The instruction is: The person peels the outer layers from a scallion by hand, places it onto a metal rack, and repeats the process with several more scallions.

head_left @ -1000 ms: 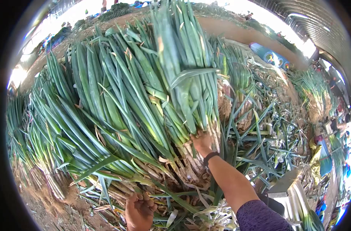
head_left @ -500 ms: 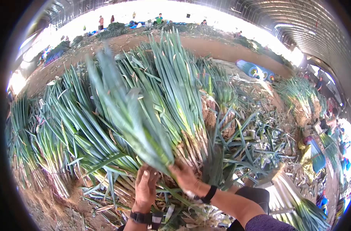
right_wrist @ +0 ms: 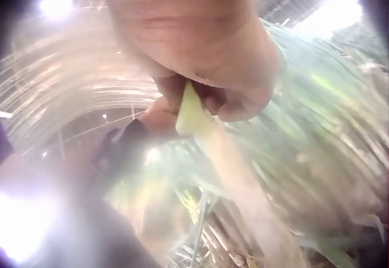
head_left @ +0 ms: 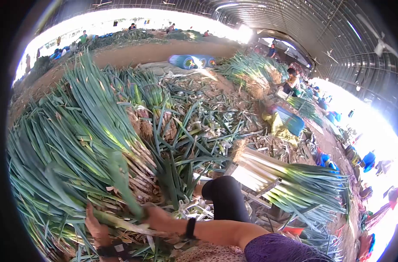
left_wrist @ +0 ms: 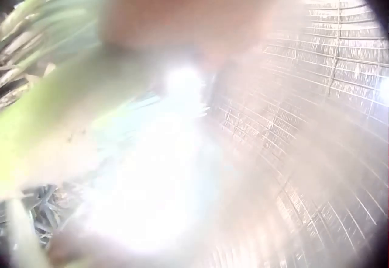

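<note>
In the head view my right hand [head_left: 160, 218] grips a green onion whose blurred green leaves [head_left: 123, 181] rise up and left. The onion's pale stem [head_left: 124, 223] slants between my hands. My left hand [head_left: 98, 229] is at the stem's left end, its fingers partly hidden. The left wrist view has a blurred finger [left_wrist: 194, 12] over the pale green stalk [left_wrist: 36, 134]. From the right wrist, curled fingers [right_wrist: 237, 100] pinch the stalk [right_wrist: 234, 177]. A large heap of green onions [head_left: 63, 148] lies behind and left of both hands.
At right, a bundle of trimmed green onions [head_left: 290, 174] rests on a small stand [head_left: 255, 183]. My dark-clothed knee [head_left: 227, 198] is beside it. Loose leaves [head_left: 207, 126] cover the ground. Farther off are a yellow sack [head_left: 279, 130], a blue roll [head_left: 290, 120] and a seated person [head_left: 291, 82].
The head view has swung right, bringing the stand and bundle nearer the middle. The gripped onion's stem now shows lying across between my hands, with its leaves still blurred.
</note>
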Demonstrator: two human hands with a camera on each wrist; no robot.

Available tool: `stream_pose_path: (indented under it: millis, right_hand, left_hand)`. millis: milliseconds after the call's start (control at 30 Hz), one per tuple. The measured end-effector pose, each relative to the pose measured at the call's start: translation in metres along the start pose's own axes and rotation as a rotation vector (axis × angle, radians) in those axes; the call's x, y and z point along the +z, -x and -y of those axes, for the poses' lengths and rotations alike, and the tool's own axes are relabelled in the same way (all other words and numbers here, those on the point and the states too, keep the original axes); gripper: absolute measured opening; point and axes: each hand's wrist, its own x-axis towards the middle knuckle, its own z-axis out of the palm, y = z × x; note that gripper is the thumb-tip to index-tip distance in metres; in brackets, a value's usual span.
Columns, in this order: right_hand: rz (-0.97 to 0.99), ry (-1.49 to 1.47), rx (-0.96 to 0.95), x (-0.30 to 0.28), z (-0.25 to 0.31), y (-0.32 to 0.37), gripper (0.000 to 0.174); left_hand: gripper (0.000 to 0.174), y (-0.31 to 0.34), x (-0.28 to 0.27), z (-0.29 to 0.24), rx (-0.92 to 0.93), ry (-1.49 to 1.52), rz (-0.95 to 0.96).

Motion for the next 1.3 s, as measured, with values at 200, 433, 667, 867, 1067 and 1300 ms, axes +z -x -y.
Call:
stream_pose_path:
  millis: [200, 433, 667, 867, 1067, 1300]
  right_hand:
    - [-0.608, 0.21, 0.123, -0.037, -0.132, -0.02, 0.068]
    - [-0.062, -0.02, -0.298, 0.041, 0.018, -0.021, 0.058]
    - [0.127, -0.378, -0.399, 0.047, 0.021, -0.031, 0.039]
    - [0.026, 0.147, -0.311, 0.035, 0.05, -0.025, 0.044]
    - [0.08, -0.221, -0.001, 0.017, -0.009, 0.018, 0.034]
    - [-0.324, 0.203, 0.116, -0.018, -0.132, 0.013, 0.05]
  left_hand:
    - [0.05, -0.008, -0.009, -0.02, -0.379, -0.138, 0.224]
    - [0.07, -0.002, 0.021, -0.036, -0.652, 0.771, 0.095]
    - [0.042, -0.017, 0.01, -0.01, -0.691, 1.292, 0.166]
    - [0.042, -0.01, 0.015, 0.005, -0.697, 1.092, 0.073]
    - [0.029, -0.029, -0.026, 0.002, -0.681, 0.748, -0.199]
    - [0.034, -0.021, -0.027, -0.02, -0.763, 1.031, -0.045]
